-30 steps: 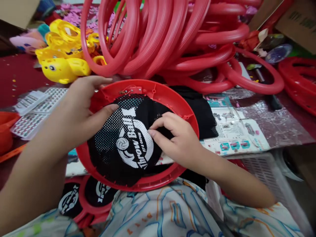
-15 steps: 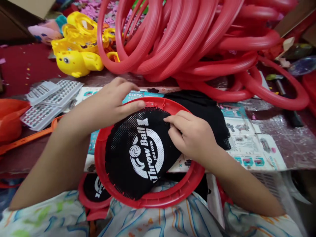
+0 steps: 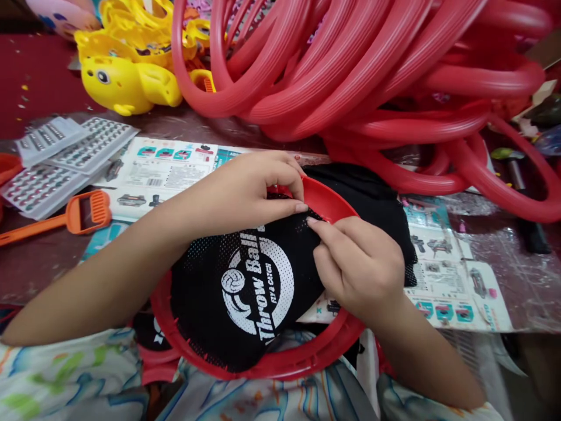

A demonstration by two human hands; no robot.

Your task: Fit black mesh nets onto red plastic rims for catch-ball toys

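A red plastic ring (image 3: 302,365) rests against my lap and the table edge, tilted. Black mesh fabric (image 3: 201,316) with a white "Throw Ball" print spans its left side, fixed along that rim, while the lower right of the ring is uncovered. My left hand (image 3: 267,187) curls over the top rim, thumb and fingers pinching the mesh edge there. Close beside it, my right hand (image 3: 359,263) pinches the same mesh edge between thumb and index finger. Behind the ring lies a pile of black fabric (image 3: 372,193).
Red ribbed rings (image 3: 307,76) are heaped at the back. Yellow plastic toy parts (image 3: 127,82) stand at back left. Trays of small pieces (image 3: 52,187) and an orange plastic tool (image 3: 87,213) lie left. Printed cardboard (image 3: 464,286) covers part of the table. Another ring with mesh sits below.
My left hand has moved right along the top rim and closed on the mesh edge near my right hand. The view has shifted slightly, and the mesh is drawn further right.
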